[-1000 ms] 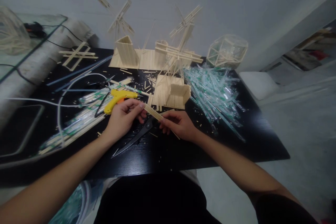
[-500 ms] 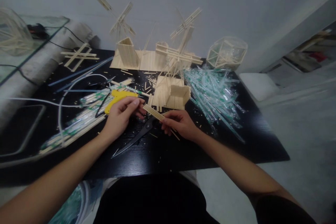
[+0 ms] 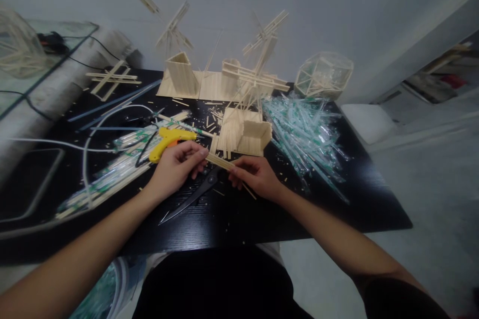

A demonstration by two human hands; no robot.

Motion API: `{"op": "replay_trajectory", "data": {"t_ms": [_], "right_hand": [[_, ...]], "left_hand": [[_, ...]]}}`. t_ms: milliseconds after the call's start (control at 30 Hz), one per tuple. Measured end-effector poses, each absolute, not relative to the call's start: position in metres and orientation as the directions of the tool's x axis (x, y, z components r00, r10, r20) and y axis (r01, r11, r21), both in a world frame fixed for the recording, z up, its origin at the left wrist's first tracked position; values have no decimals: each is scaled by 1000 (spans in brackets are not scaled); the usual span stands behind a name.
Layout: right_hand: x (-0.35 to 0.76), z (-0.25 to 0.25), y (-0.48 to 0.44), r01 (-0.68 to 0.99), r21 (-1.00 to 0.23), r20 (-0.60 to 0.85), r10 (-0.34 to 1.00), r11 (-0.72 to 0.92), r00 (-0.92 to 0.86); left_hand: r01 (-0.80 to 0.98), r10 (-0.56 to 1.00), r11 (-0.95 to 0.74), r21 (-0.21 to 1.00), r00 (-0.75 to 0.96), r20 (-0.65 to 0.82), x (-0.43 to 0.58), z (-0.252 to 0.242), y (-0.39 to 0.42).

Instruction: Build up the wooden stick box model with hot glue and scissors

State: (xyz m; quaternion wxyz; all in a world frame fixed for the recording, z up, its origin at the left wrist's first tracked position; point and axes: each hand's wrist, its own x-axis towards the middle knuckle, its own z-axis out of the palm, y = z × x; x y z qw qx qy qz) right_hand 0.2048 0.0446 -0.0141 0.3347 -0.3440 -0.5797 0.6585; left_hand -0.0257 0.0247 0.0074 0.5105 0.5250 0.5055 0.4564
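Observation:
A short, flat strip of pale wooden sticks (image 3: pixel 220 161) spans the gap between my two hands. Its left end is pinched between the thumb and fingers of my left hand (image 3: pixel 181 162). The fingers of my right hand (image 3: pixel 256 177) close on the other end, and a thin stick juts out below them. Under the strip lie dark-handled scissors (image 3: pixel 202 189) on the black table (image 3: pixel 239 229). A yellow glue gun (image 3: pixel 168 140) rests just behind my left hand. Beyond my right hand stands an open wooden box (image 3: pixel 255 137) on a stick base.
Packaged sticks (image 3: pixel 123 169) lie at the left beside a white cable (image 3: pixel 85 159). Clear and green wrappers (image 3: pixel 307 134) are heaped at the right. Wooden windmill models (image 3: pixel 181 75) stand at the back, near a crossed stick frame (image 3: pixel 114 79) and a faceted stick frame (image 3: pixel 325 75).
My left hand has moved slightly right and down and now grips the strip's left end. The strip has tilted a little flatter. More of the glue gun shows.

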Motion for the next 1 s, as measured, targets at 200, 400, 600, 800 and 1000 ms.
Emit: {"op": "replay_trajectory", "data": {"t_ms": [200, 400, 600, 800, 1000], "right_hand": [[205, -16, 47, -86, -988, -70, 864, -130, -499], [207, -11, 48, -132, -988, -8, 872, -83, -490], [221, 21, 40, -91, -995, 71, 923, 39, -377], [247, 38, 3, -7, -998, 67, 938, 69, -341], [266, 20, -44, 100, -995, -33, 916, 8, -400]], "left_hand": [[76, 995, 31, 997, 89, -37, -26, 7, 24], [128, 997, 32, 991, 62, -40, -28, 18, 23], [226, 1000, 10, 974, 8, -12, -39, 47, 5], [341, 985, 100, 935, 97, -141, -28, 35, -47], [295, 969, 188, 937, 97, -225, -6, 3, -84]]}}
